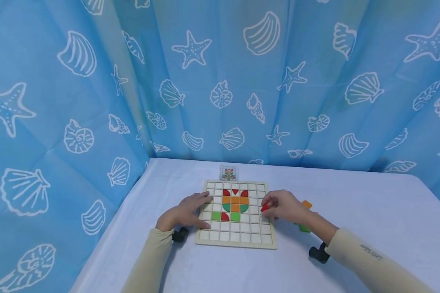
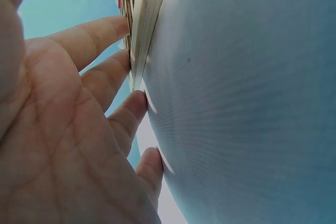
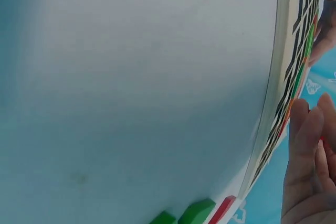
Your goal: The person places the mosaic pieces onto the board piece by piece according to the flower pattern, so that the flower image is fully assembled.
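Observation:
A wooden grid board (image 1: 238,245) with pale square cells lies on the table. Red, orange and green tiles form a tulip-like pattern in it, with orange squares (image 1: 235,200) in the middle. Lower down, a red quarter-round tile (image 1: 225,216) sits between two light green squares (image 1: 216,215). My left hand (image 1: 185,211) rests with spread fingers on the board's left side; its fingertips (image 2: 137,100) meet the edge and the cloth. Over the right edge, my right hand (image 1: 284,205) pinches a small red tile (image 1: 265,208), whose full shape the fingers hide.
A small pattern card (image 1: 229,173) lies behind the board. Loose tiles lie right of it, partly behind my right forearm: an orange one (image 1: 306,204), a green one (image 1: 304,228) and a red one (image 3: 222,211). A blue shell-print curtain (image 1: 220,81) hangs behind the white-covered table.

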Motion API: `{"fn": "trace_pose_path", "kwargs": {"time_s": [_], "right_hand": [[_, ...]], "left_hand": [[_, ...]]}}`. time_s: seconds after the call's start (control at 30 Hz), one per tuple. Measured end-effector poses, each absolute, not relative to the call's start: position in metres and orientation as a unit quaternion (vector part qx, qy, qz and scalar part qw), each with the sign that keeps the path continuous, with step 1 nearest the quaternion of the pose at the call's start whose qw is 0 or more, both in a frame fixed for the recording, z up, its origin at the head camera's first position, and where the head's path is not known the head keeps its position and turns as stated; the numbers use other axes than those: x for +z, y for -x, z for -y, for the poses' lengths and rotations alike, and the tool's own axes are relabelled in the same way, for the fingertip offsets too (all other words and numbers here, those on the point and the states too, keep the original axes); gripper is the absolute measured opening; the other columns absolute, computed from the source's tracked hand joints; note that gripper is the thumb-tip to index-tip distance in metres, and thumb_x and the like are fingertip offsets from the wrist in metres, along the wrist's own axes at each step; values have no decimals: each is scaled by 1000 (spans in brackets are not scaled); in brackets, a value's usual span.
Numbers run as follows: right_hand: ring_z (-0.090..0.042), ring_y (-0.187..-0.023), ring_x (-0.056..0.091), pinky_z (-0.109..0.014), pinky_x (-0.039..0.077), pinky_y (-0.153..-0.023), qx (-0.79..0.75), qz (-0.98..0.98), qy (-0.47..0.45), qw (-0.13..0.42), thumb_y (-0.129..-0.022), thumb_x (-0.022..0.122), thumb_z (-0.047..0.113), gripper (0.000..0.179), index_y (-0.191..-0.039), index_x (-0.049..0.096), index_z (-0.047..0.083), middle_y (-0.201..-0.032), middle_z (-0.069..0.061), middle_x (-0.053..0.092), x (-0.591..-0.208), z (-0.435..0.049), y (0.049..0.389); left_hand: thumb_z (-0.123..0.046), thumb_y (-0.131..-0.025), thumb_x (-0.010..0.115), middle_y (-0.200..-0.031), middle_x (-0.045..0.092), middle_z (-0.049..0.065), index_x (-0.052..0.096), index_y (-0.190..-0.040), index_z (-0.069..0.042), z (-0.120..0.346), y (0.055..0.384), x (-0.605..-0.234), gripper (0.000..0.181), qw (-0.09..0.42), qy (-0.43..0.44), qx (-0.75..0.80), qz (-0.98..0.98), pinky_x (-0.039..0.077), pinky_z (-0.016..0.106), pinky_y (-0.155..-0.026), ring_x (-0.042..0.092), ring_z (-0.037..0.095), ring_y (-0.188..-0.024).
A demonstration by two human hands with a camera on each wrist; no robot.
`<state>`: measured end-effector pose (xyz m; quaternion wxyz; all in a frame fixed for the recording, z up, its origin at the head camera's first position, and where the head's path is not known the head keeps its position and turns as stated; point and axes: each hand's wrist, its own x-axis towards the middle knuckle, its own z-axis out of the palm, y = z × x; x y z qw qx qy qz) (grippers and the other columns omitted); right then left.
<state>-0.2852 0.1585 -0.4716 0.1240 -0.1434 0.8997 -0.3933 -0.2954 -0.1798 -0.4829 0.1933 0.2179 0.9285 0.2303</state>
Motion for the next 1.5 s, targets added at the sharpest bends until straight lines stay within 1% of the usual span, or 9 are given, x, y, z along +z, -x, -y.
{"fn": "trace_pose_path", "kwargs": {"time_s": [0.17, 0.27, 0.37, 0.53, 0.67, 0.77, 0.93, 1.13, 1.5], "right_hand": [[-15, -78, 59, -25, 53, -64, -372, -907, 162, 113, -88, 73, 7, 27, -115, 74, 6, -98, -3, 74, -472, -153, 287], [-13, -83, 59, -23, 53, -70, -356, -911, 182, 101, -88, 73, 7, 27, -115, 72, 5, -100, -2, 73, -473, -149, 289], [-12, -81, 60, -22, 53, -72, -356, -909, 193, 95, -85, 77, 11, 23, -107, 72, 7, -92, 1, 71, -473, -144, 291], [-13, -74, 57, -22, 51, -65, -358, -901, 226, 95, -84, 79, 15, 11, -94, 76, 11, -85, 4, 71, -472, -136, 295], [-13, -71, 59, -22, 53, -65, -376, -889, 231, 119, -90, 71, 10, 13, -101, 78, 7, -91, -2, 73, -472, -131, 296], [-13, -76, 61, -24, 55, -70, -379, -883, 237, 145, -93, 67, 6, 16, -105, 77, 7, -96, -4, 72, -472, -127, 297], [-13, -81, 60, -23, 55, -75, -362, -882, 258, 155, -90, 72, 11, 7, -97, 75, 12, -90, 4, 71, -477, -121, 300], [-10, -78, 60, -21, 54, -73, -346, -891, 249, 156, -87, 76, 15, 6, -93, 75, 16, -84, 8, 70, -481, -117, 300], [-9, -83, 59, -24, 55, -78, -301, -901, 268, 160, -87, 75, 11, 9, -93, 78, 18, -88, 7, 67, -476, -111, 297]], "left_hand": [[-41, -79, 82, -165, 23, 6, 34, -155, -18, 179, 296, -483, 93, 195, -215, 225, -930, 16, 57, -122, 18, 32, -152], [-42, -79, 82, -165, 23, 5, 33, -155, -20, 179, 296, -483, 93, 199, -213, 219, -931, 16, 56, -122, 18, 32, -152], [-42, -79, 82, -165, 23, 6, 33, -155, -20, 179, 296, -482, 93, 200, -211, 220, -931, 16, 57, -122, 18, 32, -152], [-43, -79, 82, -165, 22, 4, 33, -156, -21, 179, 296, -483, 93, 202, -208, 219, -932, 15, 56, -122, 17, 31, -152], [-43, -79, 81, -165, 21, 4, 32, -156, -21, 179, 298, -484, 94, 199, -211, 215, -932, 16, 55, -123, 17, 30, -152], [-44, -79, 81, -165, 21, 3, 31, -156, -22, 179, 298, -484, 94, 198, -213, 210, -934, 16, 54, -123, 17, 30, -153], [-44, -79, 81, -165, 21, 3, 32, -156, -23, 179, 298, -485, 94, 199, -212, 213, -933, 15, 54, -123, 17, 30, -153], [-44, -79, 81, -166, 20, 3, 32, -156, -23, 179, 297, -486, 94, 204, -206, 217, -932, 16, 54, -123, 16, 30, -153], [-43, -79, 82, -165, 22, 3, 32, -156, -23, 178, 297, -484, 94, 201, -201, 212, -935, 15, 54, -123, 17, 30, -153]]}}
